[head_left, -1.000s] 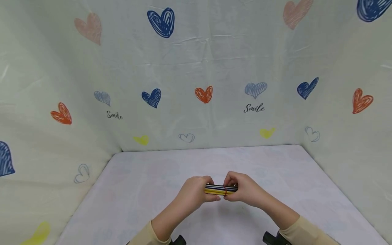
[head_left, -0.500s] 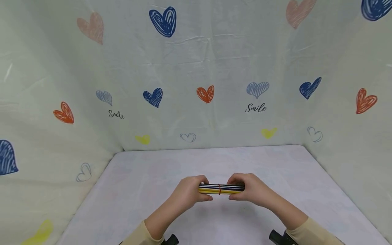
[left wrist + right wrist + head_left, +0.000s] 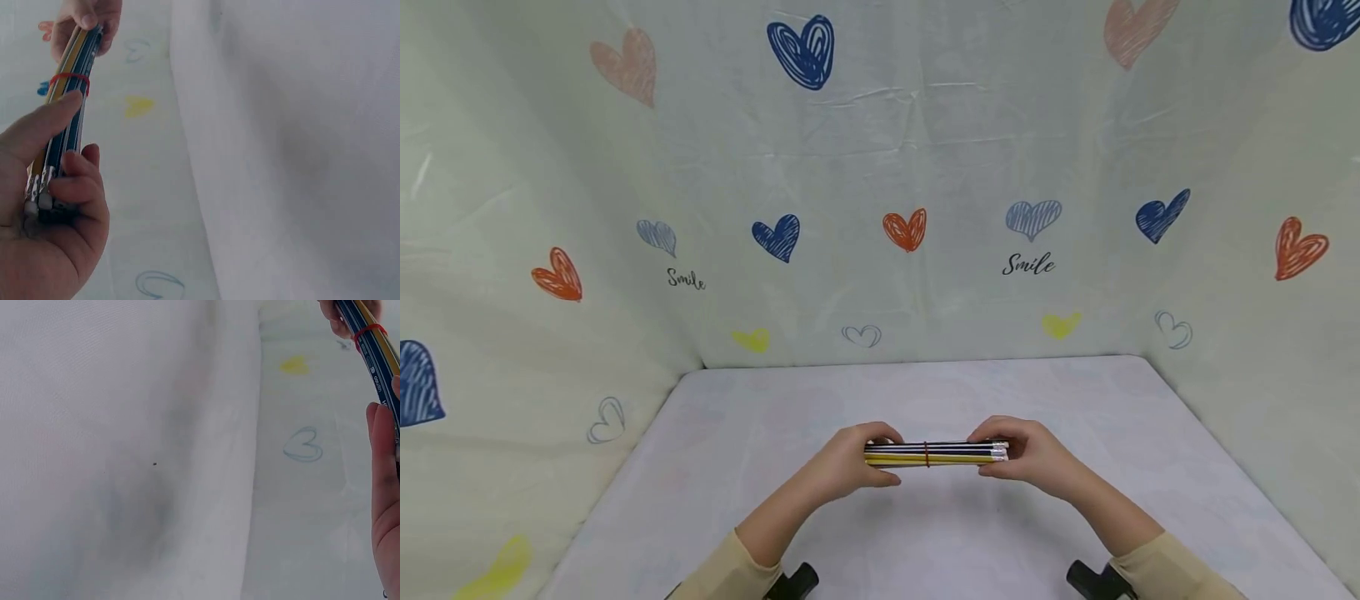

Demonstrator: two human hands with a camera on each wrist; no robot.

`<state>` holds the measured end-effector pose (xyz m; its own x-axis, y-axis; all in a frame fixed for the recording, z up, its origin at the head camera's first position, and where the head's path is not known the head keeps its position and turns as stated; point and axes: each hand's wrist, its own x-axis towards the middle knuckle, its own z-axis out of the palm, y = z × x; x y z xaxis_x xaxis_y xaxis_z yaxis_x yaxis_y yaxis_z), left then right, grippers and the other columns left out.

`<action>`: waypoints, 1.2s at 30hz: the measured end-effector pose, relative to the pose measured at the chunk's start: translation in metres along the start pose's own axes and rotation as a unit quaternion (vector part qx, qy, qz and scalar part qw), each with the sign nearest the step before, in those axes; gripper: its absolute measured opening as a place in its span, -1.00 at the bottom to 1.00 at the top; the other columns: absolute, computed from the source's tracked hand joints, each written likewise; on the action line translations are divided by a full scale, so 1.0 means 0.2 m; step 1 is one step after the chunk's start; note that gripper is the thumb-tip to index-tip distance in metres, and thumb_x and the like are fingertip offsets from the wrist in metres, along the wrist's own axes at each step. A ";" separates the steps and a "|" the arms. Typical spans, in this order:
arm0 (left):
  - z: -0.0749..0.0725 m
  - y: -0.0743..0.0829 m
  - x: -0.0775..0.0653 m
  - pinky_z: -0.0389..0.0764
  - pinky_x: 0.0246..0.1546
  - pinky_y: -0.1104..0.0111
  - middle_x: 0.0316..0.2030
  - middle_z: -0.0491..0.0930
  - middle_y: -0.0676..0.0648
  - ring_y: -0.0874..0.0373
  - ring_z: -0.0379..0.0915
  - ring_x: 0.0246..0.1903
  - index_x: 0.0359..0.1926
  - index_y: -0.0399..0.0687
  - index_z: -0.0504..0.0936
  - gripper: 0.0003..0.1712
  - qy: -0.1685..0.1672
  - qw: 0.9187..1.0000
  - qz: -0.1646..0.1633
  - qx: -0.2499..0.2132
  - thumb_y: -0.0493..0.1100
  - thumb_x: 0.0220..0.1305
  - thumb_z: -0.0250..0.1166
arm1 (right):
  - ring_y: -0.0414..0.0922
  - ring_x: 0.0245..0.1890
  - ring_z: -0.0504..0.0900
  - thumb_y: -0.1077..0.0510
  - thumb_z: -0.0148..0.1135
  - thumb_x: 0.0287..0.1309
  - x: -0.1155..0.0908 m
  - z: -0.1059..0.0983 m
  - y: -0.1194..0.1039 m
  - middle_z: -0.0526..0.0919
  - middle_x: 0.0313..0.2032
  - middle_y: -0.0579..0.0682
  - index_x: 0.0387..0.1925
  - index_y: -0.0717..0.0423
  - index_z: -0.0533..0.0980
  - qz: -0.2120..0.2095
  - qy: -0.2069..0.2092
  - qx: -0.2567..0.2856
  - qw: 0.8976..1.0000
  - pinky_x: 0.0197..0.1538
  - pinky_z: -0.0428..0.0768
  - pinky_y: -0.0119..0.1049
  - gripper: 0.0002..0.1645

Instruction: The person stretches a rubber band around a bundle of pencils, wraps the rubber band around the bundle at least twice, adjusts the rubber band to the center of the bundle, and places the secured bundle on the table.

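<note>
A bundle of pencils, striped dark and white with some yellow, lies level between both hands above the table, tied by a red rubber band. My left hand grips the left end, thumb below and fingers over the top in the head view. At the right end my right hand holds the bundle between thumb and fingers, beside silvery eraser tips. In the left wrist view, more eraser ends sit against the left palm. The right wrist view catches the pencils and right hand only at its edge.
A white-covered table spreads beneath the hands. Pale curtain walls with printed hearts enclose its back and sides. Black wrist devices show by both cuffs.
The hands have moved apart along the pencils, left hand leftward and right hand rightward, both rising slightly. More of the bundle shows, including eraser tips at the right end.
</note>
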<state>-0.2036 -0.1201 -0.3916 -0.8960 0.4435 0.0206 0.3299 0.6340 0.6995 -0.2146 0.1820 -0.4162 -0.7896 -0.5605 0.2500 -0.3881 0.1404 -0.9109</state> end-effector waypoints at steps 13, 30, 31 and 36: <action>-0.06 -0.24 0.05 0.55 -0.29 0.27 -0.06 0.61 -0.04 0.05 0.49 -0.27 0.13 -0.09 0.62 -0.58 -0.077 0.988 -0.002 -0.134 -0.29 0.22 0.34 | -0.04 -0.27 0.58 0.30 0.48 -0.03 0.06 0.00 0.14 0.64 -0.07 0.14 -0.04 0.25 0.63 0.120 0.028 -0.021 0.992 -0.26 0.61 -0.32 -0.56; -0.03 -0.42 0.22 0.63 -0.26 0.25 -0.08 0.62 -0.07 0.14 0.53 -0.33 0.00 -0.13 0.70 -0.70 -0.106 0.984 -0.061 -0.131 -0.31 0.23 0.34 | -0.12 -0.26 0.59 0.32 0.55 -0.15 0.21 0.00 0.35 0.69 -0.17 0.03 -0.14 0.19 0.67 0.109 -0.014 -0.127 0.986 -0.24 0.55 -0.32 -0.58; -0.02 -0.42 0.23 0.63 -0.28 0.28 -0.09 0.63 -0.06 0.15 0.53 -0.35 -0.01 -0.11 0.71 -0.70 -0.103 0.985 -0.068 -0.117 -0.31 0.21 0.36 | -0.12 -0.22 0.59 0.31 0.55 -0.15 0.21 0.00 0.36 0.69 -0.18 0.01 -0.15 0.17 0.67 0.115 -0.015 -0.136 0.984 -0.18 0.55 -0.30 -0.58; 0.02 -0.44 0.28 0.60 -0.34 0.35 -0.16 0.65 0.00 0.18 0.52 -0.38 -0.07 -0.06 0.74 -0.69 -0.090 0.991 -0.083 -0.061 -0.32 0.13 0.42 | -0.15 -0.24 0.57 0.26 0.58 -0.17 0.23 -0.01 0.39 0.67 -0.25 -0.11 -0.22 0.07 0.66 0.157 -0.015 -0.173 0.972 -0.11 0.51 -0.21 -0.63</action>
<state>-0.2810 -0.1481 -0.4544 -0.8641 0.4517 -0.2220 0.1335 0.6309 0.7643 -0.2814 0.1684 -0.4754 -0.8828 -0.4682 -0.0369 -0.2709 0.5717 -0.7744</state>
